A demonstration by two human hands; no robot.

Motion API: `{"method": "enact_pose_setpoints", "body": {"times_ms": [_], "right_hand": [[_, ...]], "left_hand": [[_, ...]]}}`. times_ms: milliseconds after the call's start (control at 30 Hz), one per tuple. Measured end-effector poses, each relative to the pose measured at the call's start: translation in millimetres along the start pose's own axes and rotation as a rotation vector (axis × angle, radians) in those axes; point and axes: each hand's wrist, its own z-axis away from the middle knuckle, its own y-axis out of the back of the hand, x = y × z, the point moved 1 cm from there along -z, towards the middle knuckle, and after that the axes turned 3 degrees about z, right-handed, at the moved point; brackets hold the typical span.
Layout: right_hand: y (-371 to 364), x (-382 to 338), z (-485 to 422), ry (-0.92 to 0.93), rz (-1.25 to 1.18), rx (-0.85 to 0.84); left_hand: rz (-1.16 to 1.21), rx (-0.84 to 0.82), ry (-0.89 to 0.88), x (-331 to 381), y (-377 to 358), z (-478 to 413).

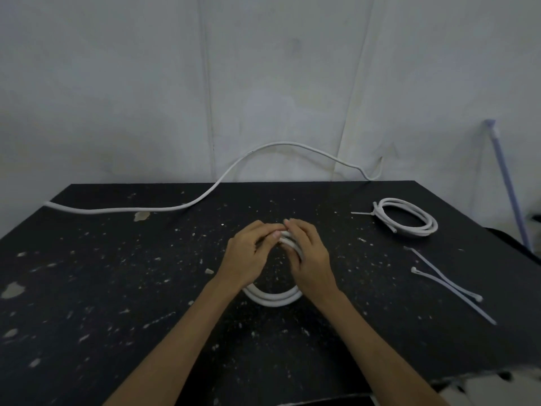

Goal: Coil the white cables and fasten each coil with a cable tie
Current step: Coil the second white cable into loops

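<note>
Item: coil of white round plastic-sheathed cable (273,297), mid black speckled bench (117,273). Left hand (248,256) and right hand (307,256) both pinch its far arc. Probably light, springy, smooth; hold where turns bunch, lest it unwind.

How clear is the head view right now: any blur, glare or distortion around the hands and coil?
Head view: dim, flat light, no glare; fingertips of left hand and right hand look soft where they meet the coil; wide-angle splays the table edges; loose cable ties are legible.
</note>
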Motion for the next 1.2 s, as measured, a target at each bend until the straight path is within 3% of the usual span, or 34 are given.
{"method": "enact_pose_setpoints", "body": {"times_ms": [167,300,400,533,733,1200], "right_hand": [[0.6,-2.1,1.9,0.001,0.048,0.044],[7.2,0.0,0.2,0.016,0.084,0.046],[13.1,-0.6,1.1,0.007,0.085,0.055],[18.6,0.2,3.4,0.012,0.08,0.07],[29.9,4.6,9.5,0.021,0.009,-0.007],[49.7,25.2,21.9,-0.114,0.104,0.137]], "left_hand": [[0.015,-0.145,-0.029,0.6,7.2,-5.3],[0.1,-0.22,0.072,3.6,7.4,-9.7],[0.122,-0.19,0.133,5.1,5.8,-13.0],[0.222,-0.138,0.085,12.0,-4.8,-12.3],[0.19,-0.087,0.023,12.8,-18.6,-9.2],[0.177,-0.054,-0.071,32.3,-54.0,-18.5]]}}
